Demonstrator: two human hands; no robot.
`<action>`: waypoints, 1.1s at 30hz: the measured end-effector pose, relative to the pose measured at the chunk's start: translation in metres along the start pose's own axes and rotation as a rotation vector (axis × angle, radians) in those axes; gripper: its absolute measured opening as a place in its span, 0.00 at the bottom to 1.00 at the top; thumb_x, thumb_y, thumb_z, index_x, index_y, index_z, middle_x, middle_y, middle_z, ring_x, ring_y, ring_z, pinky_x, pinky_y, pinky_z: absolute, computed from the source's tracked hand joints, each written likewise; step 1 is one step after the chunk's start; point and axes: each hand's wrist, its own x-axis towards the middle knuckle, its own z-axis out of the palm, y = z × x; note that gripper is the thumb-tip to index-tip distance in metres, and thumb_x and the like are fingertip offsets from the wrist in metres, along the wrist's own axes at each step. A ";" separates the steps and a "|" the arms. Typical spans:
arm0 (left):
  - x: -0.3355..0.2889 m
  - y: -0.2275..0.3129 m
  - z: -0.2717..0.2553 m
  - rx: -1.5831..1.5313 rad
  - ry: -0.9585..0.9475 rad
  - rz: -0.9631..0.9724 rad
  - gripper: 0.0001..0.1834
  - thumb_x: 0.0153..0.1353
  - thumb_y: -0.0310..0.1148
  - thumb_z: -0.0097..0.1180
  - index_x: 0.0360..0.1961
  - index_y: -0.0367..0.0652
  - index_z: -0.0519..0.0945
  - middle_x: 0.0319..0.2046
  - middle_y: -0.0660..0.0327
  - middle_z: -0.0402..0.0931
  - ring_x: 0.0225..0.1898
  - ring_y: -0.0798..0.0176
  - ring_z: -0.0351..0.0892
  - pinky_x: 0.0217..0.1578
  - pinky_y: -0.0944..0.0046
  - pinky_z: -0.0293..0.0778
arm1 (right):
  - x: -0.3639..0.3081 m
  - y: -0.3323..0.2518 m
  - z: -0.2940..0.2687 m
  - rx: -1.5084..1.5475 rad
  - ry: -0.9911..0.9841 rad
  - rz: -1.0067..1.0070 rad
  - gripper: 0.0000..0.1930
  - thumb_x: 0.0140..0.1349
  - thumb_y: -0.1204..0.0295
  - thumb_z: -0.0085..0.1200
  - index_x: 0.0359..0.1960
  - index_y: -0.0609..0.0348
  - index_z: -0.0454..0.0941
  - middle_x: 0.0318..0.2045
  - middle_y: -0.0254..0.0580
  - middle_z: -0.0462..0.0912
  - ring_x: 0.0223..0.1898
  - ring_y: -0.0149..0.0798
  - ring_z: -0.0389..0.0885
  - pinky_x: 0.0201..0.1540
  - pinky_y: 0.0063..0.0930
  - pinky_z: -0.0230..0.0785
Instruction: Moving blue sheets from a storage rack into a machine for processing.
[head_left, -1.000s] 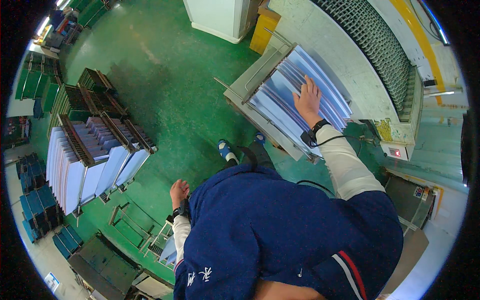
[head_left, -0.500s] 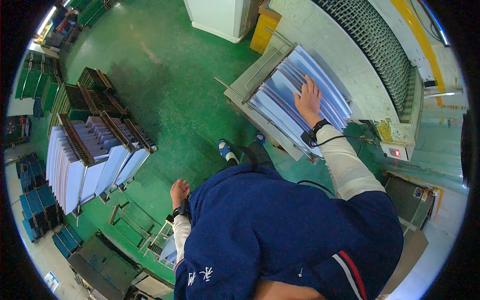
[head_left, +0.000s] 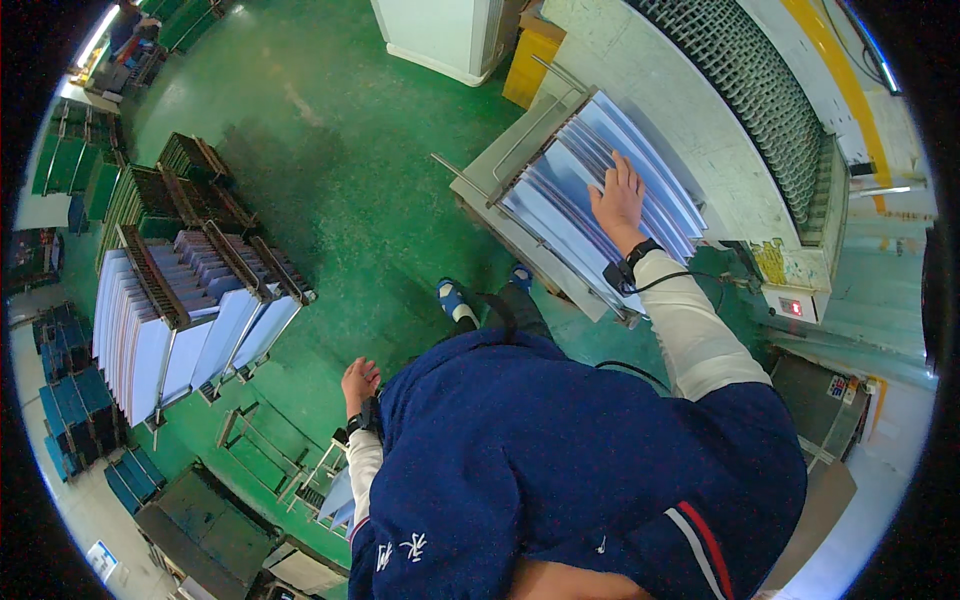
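Note:
Out to the right, my right hand (head_left: 619,200) rests on the upper edges of several pale blue panels (head_left: 558,197) with its fingers stretched apart. These thin sheets lean side by side in a metal rack (head_left: 500,190), which stands against the grey machine housing. On the other side of my body, my left hand (head_left: 360,383) hangs low over the green floor. It holds nothing that I can see, and its fingers are loosely bent and a little apart. Each wrist carries a dark band, and a black cable runs from the right one.
A slotted rack (head_left: 150,280) full of similar panels stands at the left. Right of my arm is a machine with a chain-mesh conveyor (head_left: 745,95). A yellow box (head_left: 530,68) and a white cabinet (head_left: 440,38) stand ahead. Metal frames (head_left: 265,450) lie low at the left.

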 end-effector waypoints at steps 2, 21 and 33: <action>0.002 -0.005 -0.006 0.033 -0.045 0.060 0.18 0.63 0.37 0.53 0.52 0.42 0.73 0.42 0.53 0.80 0.32 0.57 0.82 0.27 0.60 0.76 | 0.000 -0.001 -0.001 0.004 -0.005 0.001 0.22 0.56 0.60 0.60 0.45 0.63 0.72 0.68 0.41 0.55 0.69 0.46 0.53 0.67 0.50 0.47; 0.012 -0.006 -0.010 -0.048 -0.052 -0.009 0.19 0.64 0.40 0.54 0.52 0.42 0.74 0.42 0.55 0.80 0.32 0.57 0.81 0.30 0.59 0.76 | 0.000 0.000 -0.001 0.009 0.002 -0.009 0.20 0.56 0.61 0.59 0.44 0.62 0.71 0.68 0.41 0.56 0.68 0.47 0.54 0.67 0.50 0.48; 0.009 -0.002 -0.006 -0.026 0.000 -0.005 0.18 0.62 0.39 0.55 0.51 0.42 0.74 0.40 0.55 0.80 0.30 0.59 0.80 0.29 0.62 0.76 | 0.001 -0.001 -0.002 -0.009 -0.013 -0.005 0.22 0.57 0.60 0.58 0.46 0.62 0.70 0.68 0.41 0.56 0.69 0.47 0.53 0.67 0.49 0.48</action>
